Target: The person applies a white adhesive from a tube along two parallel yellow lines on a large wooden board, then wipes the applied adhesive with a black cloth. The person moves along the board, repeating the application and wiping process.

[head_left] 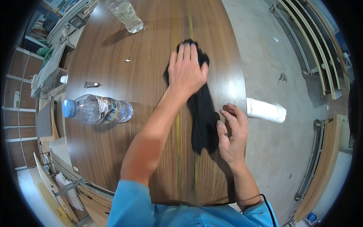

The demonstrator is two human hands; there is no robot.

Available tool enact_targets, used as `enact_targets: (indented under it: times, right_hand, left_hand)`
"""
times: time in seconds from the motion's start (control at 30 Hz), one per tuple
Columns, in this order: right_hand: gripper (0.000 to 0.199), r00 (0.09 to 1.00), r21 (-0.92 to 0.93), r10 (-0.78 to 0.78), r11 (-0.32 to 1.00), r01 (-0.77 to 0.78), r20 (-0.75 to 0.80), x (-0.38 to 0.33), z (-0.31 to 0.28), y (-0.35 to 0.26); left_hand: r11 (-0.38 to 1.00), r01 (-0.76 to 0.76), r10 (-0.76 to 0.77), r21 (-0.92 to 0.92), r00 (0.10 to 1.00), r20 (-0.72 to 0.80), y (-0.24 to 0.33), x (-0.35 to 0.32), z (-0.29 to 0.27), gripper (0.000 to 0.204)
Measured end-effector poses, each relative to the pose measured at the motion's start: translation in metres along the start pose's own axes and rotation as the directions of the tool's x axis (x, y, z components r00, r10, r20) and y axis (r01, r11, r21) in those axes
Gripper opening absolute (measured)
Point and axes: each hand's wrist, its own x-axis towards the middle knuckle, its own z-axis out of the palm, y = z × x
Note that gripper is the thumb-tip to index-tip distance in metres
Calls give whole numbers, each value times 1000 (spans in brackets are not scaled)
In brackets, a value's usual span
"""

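Note:
My left hand lies palm down on a bunched black cloth, fingers stretched out over its far end and pressing it to the brown wood-grain tabletop. The rest of the cloth trails back towards me across two yellowish lines that run lengthwise along the surface. Close to the table's right edge, my right hand is held with fingers loosely bent and apart. It has nothing in it and is beside the cloth's near end. Whether it touches the tabletop, I cannot tell.
A blue-capped plastic bottle lies on its side at the left. Another clear bottle is at the far left. Between them lies a small dark tube. A white roll shows beyond the right edge, with board racks farther right.

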Motion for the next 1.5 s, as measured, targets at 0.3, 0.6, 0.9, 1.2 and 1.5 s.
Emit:
enact_targets:
  times: [0.3, 0.6, 0.9, 1.2, 1.5]
  right_hand:
    - [29, 992, 176, 122, 977, -118, -12, 2, -1, 1]
    - [30, 991, 149, 130, 980, -131, 13, -4, -2, 0]
    - [27, 993, 132, 115, 985, -112, -20, -2, 0, 3]
    - [28, 987, 136, 157, 979, -155, -10, 1, 0, 3]
    - [41, 983, 292, 158, 940, -178, 89, -2, 1, -10]
  left_hand:
    - [983, -97, 65, 155, 978, 200, 29, -112, -69, 70]
    - [999, 28, -33, 44, 991, 131, 3, -101, -72, 53]
    - [998, -60, 61, 15, 998, -8, -18, -44, -51, 32]
    - [999, -51, 51, 2, 997, 50, -20, -55, -62, 25]
    - [851, 294, -193, -436, 946, 262, 51, -171, -148, 43]
